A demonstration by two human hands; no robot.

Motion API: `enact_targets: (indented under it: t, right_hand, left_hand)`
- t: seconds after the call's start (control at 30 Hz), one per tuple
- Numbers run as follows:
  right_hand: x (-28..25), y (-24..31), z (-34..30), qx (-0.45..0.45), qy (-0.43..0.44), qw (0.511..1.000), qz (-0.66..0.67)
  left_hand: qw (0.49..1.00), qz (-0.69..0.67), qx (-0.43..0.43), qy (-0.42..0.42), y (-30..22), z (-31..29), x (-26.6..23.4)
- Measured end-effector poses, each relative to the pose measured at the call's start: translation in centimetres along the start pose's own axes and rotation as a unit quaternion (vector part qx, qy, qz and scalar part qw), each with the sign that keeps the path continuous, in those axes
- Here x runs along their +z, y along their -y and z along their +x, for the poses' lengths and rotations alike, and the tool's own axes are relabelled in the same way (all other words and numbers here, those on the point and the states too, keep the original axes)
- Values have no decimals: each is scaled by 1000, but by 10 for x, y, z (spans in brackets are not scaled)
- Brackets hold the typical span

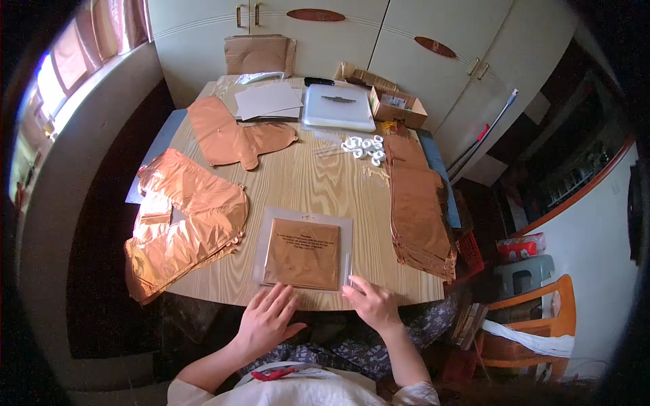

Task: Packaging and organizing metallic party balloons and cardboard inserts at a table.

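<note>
A clear plastic bag (345, 230) lies flat at the table's near edge, with a folded copper-coloured foil balloon (305, 260) inside that shows through, dark print on it. My left hand (267, 321) rests with fingers stretched out, their tips on the bag's lower left edge. At the bag's lower right corner, my right hand (374, 304) is closed in a pinch on the lower end of a thin pale straw (349, 264). The straw runs along the bag's right side; whether it lies inside or on top, I cannot tell.
Copper foil balloons lie at left (196, 223), upper left (237, 135) and in a right-hand stack (420, 210). Farther back are white ribbon rolls (365, 145), grey-white cards (267, 101), a plastic-wrapped stack (338, 111) and a cardboard box (399, 108). A wooden chair (528, 325) stands right.
</note>
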State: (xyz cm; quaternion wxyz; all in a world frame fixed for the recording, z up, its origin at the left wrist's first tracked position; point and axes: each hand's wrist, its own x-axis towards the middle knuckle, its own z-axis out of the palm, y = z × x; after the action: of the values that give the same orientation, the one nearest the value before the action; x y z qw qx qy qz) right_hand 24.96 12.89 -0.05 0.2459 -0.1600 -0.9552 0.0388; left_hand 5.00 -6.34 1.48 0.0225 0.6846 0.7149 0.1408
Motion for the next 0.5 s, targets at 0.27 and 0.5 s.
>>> enact_targets:
  t: [0.27,0.5]
  right_hand:
    - [-15,-7,-9,-60,63,996,17]
    - [-17,-10,-14,-53,102,993,-21]
  left_hand:
    - [997,11,48,59,66,3,-38]
    - [996,45,60,49,60,-14,-28]
